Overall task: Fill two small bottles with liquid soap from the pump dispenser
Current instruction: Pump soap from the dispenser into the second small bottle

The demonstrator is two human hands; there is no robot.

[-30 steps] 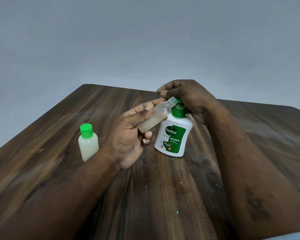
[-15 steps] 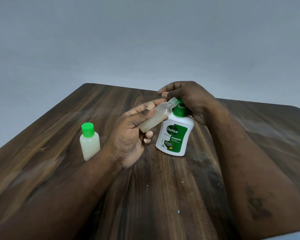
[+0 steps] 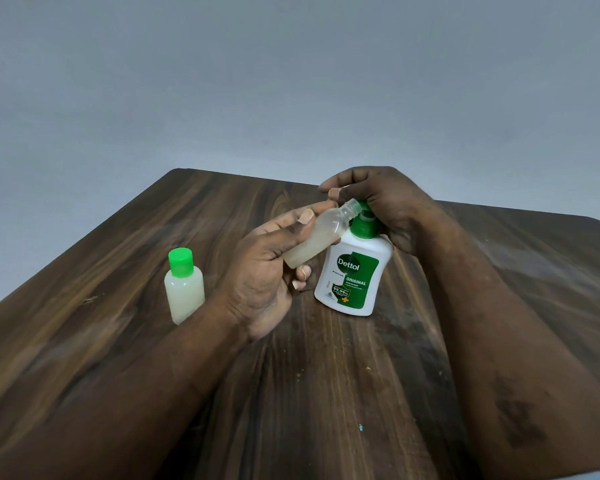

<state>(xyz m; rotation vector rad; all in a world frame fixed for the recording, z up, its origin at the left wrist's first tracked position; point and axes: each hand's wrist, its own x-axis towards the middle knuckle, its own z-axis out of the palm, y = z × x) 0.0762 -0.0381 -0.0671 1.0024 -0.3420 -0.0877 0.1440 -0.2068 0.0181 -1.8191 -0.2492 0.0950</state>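
Right hand point(image 3: 385, 206) covers the Dettol pump dispenser point(image 3: 355, 277) head, hiding the nozzle. Left hand point(image 3: 267, 268) grasps the uncapped small bottle point(image 3: 321, 239), tilted, mouth at the pump.

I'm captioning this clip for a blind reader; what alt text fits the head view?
A left hand tilts a small uncapped clear plastic bottle, partly filled with cloudy soap, mouth toward the green pump of a white Dettol dispenser, which the right hand covers. A second small bottle with a green cap stands full at left on the dark wooden table.
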